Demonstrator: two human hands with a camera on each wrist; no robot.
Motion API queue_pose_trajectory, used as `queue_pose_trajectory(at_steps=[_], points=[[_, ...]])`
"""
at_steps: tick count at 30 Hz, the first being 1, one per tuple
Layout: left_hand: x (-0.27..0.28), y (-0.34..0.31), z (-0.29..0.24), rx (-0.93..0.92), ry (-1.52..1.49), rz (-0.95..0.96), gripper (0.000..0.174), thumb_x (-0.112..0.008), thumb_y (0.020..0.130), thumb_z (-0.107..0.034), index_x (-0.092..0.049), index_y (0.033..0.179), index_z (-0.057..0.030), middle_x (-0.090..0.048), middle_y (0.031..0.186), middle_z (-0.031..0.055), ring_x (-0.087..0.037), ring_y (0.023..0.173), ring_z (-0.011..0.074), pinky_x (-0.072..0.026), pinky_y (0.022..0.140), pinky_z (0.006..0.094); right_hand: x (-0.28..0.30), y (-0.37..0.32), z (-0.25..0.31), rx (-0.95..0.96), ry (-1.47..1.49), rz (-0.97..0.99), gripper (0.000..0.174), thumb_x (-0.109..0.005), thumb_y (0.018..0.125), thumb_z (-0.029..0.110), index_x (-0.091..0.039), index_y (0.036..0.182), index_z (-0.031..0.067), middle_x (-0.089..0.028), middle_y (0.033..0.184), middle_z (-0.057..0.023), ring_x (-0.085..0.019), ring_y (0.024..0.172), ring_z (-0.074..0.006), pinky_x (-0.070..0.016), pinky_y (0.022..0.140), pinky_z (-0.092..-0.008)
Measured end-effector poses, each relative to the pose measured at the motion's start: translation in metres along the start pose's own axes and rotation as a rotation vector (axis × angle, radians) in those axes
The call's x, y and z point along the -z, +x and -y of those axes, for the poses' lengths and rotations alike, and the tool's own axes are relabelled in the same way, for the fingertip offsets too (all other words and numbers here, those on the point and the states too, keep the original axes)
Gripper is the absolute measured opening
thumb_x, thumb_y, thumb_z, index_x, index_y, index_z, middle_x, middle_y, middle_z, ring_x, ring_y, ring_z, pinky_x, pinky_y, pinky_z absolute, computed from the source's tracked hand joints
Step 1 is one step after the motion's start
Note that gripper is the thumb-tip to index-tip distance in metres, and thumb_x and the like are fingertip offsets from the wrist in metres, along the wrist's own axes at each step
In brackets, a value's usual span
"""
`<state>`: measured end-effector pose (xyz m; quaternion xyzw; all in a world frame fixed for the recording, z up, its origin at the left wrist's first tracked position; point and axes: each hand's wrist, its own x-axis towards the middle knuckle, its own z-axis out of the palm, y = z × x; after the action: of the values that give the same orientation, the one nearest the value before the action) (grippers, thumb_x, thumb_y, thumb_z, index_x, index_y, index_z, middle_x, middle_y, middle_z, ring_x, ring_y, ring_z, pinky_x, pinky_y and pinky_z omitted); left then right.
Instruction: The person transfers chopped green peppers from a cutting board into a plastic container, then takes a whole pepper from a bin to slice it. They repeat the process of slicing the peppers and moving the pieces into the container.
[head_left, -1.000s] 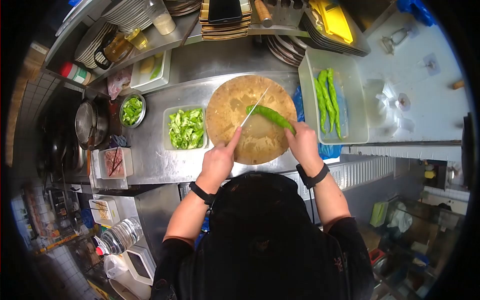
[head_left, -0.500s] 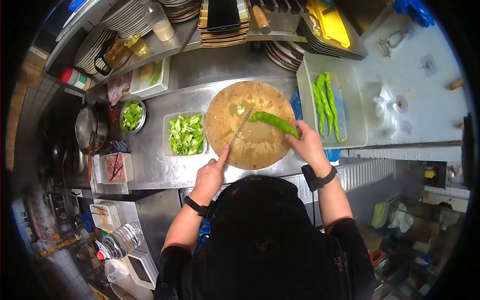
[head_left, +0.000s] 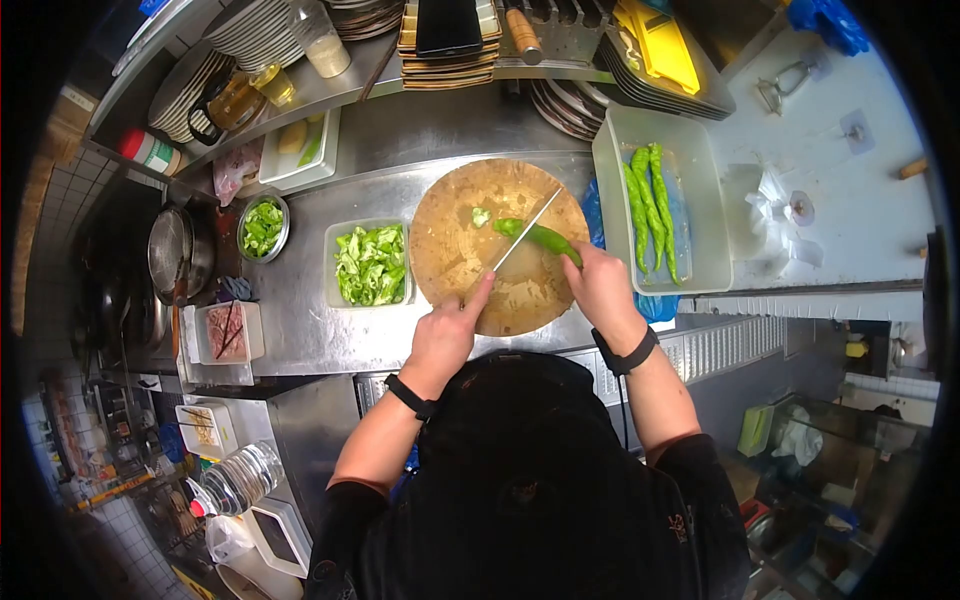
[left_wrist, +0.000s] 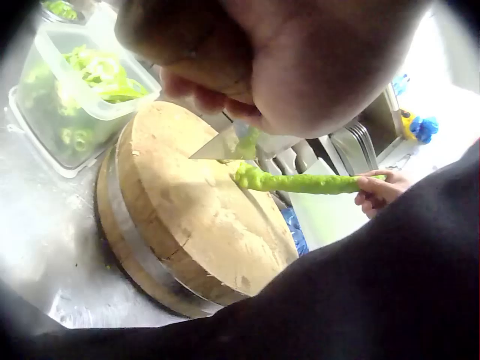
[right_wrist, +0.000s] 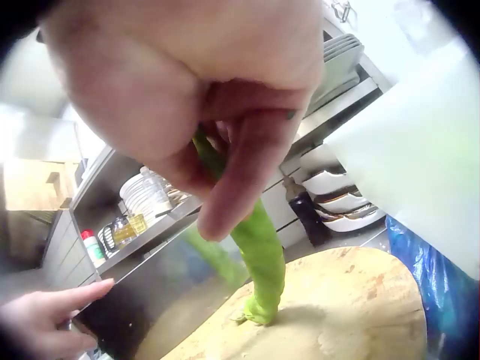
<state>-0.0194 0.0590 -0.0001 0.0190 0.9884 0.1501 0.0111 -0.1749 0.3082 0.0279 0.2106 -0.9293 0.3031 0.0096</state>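
Note:
My left hand [head_left: 445, 338] grips a cleaver, its index finger stretched along the blade [head_left: 520, 238]. In the left wrist view, the wooden handle [left_wrist: 184, 37] sits inside the curled fingers. My right hand [head_left: 602, 292] holds the far end of a long green chili pepper [head_left: 548, 239] between thumb and fingers. The pepper's cut end rests on the round wooden chopping board [head_left: 460, 290], and the blade crosses over it near that end. In the right wrist view, the broad blade [right_wrist: 135, 307] stands beside the pepper [right_wrist: 262, 262]. A small cut piece [head_left: 481, 216] lies left of the blade.
A plastic box [head_left: 368, 306] of chopped green pepper stands left of the board, with a metal bowl [head_left: 283, 240] of more beyond it. On the right, a deep plastic bin [head_left: 712, 190] holds whole peppers. A shelf [head_left: 560, 68] with stacked plates runs along the back.
The cleaver cut a piece off the pepper's end and shifted left, then came back right over the pepper. The right hand keeps its hold, shifting slightly left since half a second ago.

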Motion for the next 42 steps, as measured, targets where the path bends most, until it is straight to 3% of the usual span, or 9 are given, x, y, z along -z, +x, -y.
queue_pose_trajectory(at_steps=[6,12,15,18,21,24,27,36,42], points=[[-0.016,-0.021,0.026,0.062,0.013,0.116,0.094,-0.064,0.091,0.003,-0.041,0.178,-0.0245,-0.072,0.101,0.0247,-0.078,0.082,0.0399,-0.0649,0.072,0.0520,-0.006,0.001,-0.013,-0.051,0.053,-0.081,0.025,-0.080,0.101,0.023,-0.079,0.109,-0.0004,-0.078,0.093,-0.0281,-0.077,0.087,-0.0479,-0.0629,0.077,-0.0556],[0.003,-0.013,0.009,0.000,-0.109,-0.042,0.092,-0.063,0.091,0.005,-0.043,0.177,-0.0241,-0.072,0.099,0.0233,-0.078,0.081,0.0411,-0.0644,0.072,0.0520,-0.010,0.003,-0.017,-0.172,-0.006,-0.110,0.029,-0.083,0.100,0.028,-0.083,0.097,-0.0012,-0.076,0.081,-0.0283,-0.077,0.079,-0.0482,-0.0629,0.071,-0.0550],[-0.002,-0.003,-0.001,0.011,-0.074,0.023,0.090,-0.063,0.093,0.004,-0.044,0.176,-0.0237,-0.073,0.099,0.0233,-0.078,0.081,0.0410,-0.0644,0.072,0.0520,-0.016,0.007,-0.019,-0.233,0.027,-0.129,0.030,-0.083,0.100,0.030,-0.084,0.096,-0.0002,-0.075,0.079,-0.0281,-0.076,0.076,-0.0488,-0.0627,0.070,-0.0548],[-0.021,-0.007,0.012,0.085,-0.055,0.112,0.087,-0.064,0.094,0.002,-0.045,0.175,-0.0236,-0.074,0.101,0.0232,-0.078,0.081,0.0407,-0.0645,0.073,0.0519,-0.015,0.007,-0.015,-0.197,0.006,-0.066,0.027,-0.082,0.100,0.028,-0.084,0.106,0.0014,-0.077,0.086,-0.0269,-0.077,0.083,-0.0467,-0.0628,0.072,-0.0537],[-0.022,-0.017,0.024,0.065,-0.140,0.007,0.086,-0.064,0.095,0.001,-0.045,0.175,-0.0237,-0.074,0.100,0.0222,-0.078,0.082,0.0407,-0.0646,0.073,0.0519,-0.018,-0.002,-0.023,0.116,0.034,-0.078,0.025,-0.081,0.099,0.020,-0.082,0.119,0.0031,-0.078,0.097,-0.0240,-0.077,0.090,-0.0448,-0.0626,0.077,-0.0521],[-0.008,-0.020,0.023,0.099,-0.121,0.031,0.086,-0.064,0.095,0.001,-0.045,0.175,-0.0234,-0.074,0.100,0.0218,-0.077,0.081,0.0414,-0.0645,0.073,0.0520,-0.007,-0.011,-0.027,0.208,0.048,0.021,0.032,-0.080,0.097,0.012,-0.079,0.128,0.0044,-0.073,0.101,-0.0211,-0.075,0.093,-0.0433,-0.0619,0.080,-0.0510],[-0.001,-0.018,0.014,0.035,-0.173,-0.057,0.084,-0.063,0.096,0.001,-0.046,0.175,-0.0232,-0.075,0.100,0.0222,-0.077,0.080,0.0418,-0.0642,0.073,0.0522,-0.005,-0.017,-0.029,0.246,0.041,0.045,0.032,-0.080,0.097,0.007,-0.080,0.128,0.0054,-0.069,0.097,-0.0185,-0.074,0.090,-0.0421,-0.0619,0.079,-0.0496],[-0.010,-0.023,0.023,0.039,-0.131,0.021,0.082,-0.065,0.095,0.001,-0.051,0.172,-0.0221,-0.073,0.097,0.0215,-0.076,0.077,0.0415,-0.0638,0.072,0.0514,-0.007,-0.027,-0.047,0.465,-0.004,0.084,0.050,-0.074,0.083,-0.006,-0.083,0.130,0.0095,-0.072,0.115,-0.0162,-0.073,0.103,-0.0385,-0.0627,0.088,-0.0469],[0.002,-0.027,0.014,-0.079,-0.158,-0.035,0.083,-0.066,0.094,0.000,-0.051,0.172,-0.0223,-0.069,0.090,0.0196,-0.074,0.073,0.0409,-0.0634,0.070,0.0504,-0.005,-0.032,-0.047,0.478,-0.005,0.136,0.042,-0.072,0.087,-0.002,-0.084,0.126,0.0100,-0.072,0.120,-0.0150,-0.072,0.111,-0.0357,-0.0622,0.095,-0.0442]])
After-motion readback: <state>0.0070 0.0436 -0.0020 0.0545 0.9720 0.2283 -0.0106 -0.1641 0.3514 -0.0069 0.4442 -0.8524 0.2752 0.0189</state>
